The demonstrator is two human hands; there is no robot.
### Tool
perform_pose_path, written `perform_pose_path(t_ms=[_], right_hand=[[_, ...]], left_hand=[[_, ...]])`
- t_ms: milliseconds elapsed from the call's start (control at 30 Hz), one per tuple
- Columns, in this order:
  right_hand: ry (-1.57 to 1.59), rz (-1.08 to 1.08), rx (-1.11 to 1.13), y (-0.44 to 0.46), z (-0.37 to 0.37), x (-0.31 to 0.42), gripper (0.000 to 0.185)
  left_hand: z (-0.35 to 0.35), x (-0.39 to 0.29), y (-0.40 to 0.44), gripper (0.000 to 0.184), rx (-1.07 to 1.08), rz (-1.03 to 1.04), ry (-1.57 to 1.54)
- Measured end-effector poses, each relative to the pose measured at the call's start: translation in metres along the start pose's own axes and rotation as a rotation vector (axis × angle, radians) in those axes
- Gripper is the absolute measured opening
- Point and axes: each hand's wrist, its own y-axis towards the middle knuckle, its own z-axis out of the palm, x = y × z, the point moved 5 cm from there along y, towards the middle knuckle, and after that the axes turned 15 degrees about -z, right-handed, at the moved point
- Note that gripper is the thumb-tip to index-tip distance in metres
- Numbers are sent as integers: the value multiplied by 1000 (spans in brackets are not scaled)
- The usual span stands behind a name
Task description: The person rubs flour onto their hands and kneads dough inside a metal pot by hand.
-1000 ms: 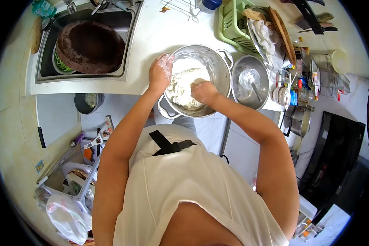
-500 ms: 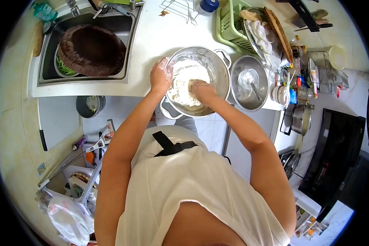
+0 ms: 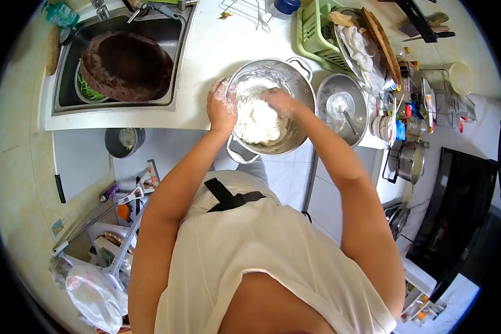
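Note:
A two-handled metal pot (image 3: 303, 122) stands at the counter's front edge, with white floury dough (image 3: 260, 123) clumped in it. My left hand (image 3: 222, 106), dusted with flour, grips the pot's left rim. Inside the pot, my right hand (image 3: 279, 103) is curled over the far right side of the dough. Its fingers are bent and slightly blurred, and what lies under them is hidden. Close by on the right sits a steel bowl (image 3: 329, 94) holding a smaller clear bowl (image 3: 338, 104) and a spoon-like utensil (image 3: 350, 122).
A sink (image 3: 175, 83) on the left contains a large dark round board (image 3: 125, 67) over a bowl of greens (image 3: 88, 89). Behind the steel bowl stands a green dish rack (image 3: 317, 42). Jars and bottles (image 3: 412, 125) crowd the right side. A bucket (image 3: 117, 146) is below the counter.
My right hand has lifted from the middle of the dough and moved toward the pot's far side. More dough shows now. My left hand stays at the rim.

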Motion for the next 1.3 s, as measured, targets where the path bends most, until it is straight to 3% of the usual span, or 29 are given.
perform_pose_path(t_ms=[33,100,133,233,433,467,567,667,800,933,1067,1167,1200,1300], right_hand=[[-23,33,64,-19,5,29,51],[-409,-279,229,-40,22,50,49],[-582,-333,312,-49,33,60,45],[-894,-348,277,-60,57,75,24],[-1050,-492,-187,-20,76,59,10],[-1120,-485,-153,-12,74,58,11],[-1176,-497,-196,20,67,52,10],[-1119,-372,-148,41,62,47,11],[-1082,-416,-223,50,52,47,13],[-897,-262,26,50,37,53,25],[-780,-69,-200,8,-19,72,37],[-884,-65,-88,-4,-25,32,36],[-930,55,60,-6,-18,8,27],[-926,-122,256,-15,15,-39,28]], left_hand=[[0,2,0,30,3,5,-12],[3,5,1,30,8,21,-40],[3,3,1,30,-1,27,-42],[0,0,0,29,-20,26,-39],[-4,-3,1,27,-11,29,-41],[-4,-5,0,27,-7,27,-36],[-5,-8,1,27,4,25,-21],[-5,-8,1,28,19,13,-29],[-2,-5,-2,29,17,8,-17],[0,3,2,38,74,-6,74],[0,-6,19,48,225,22,309],[10,-16,35,43,189,166,347],[14,-16,38,38,154,180,343],[20,-9,41,32,196,88,232]])
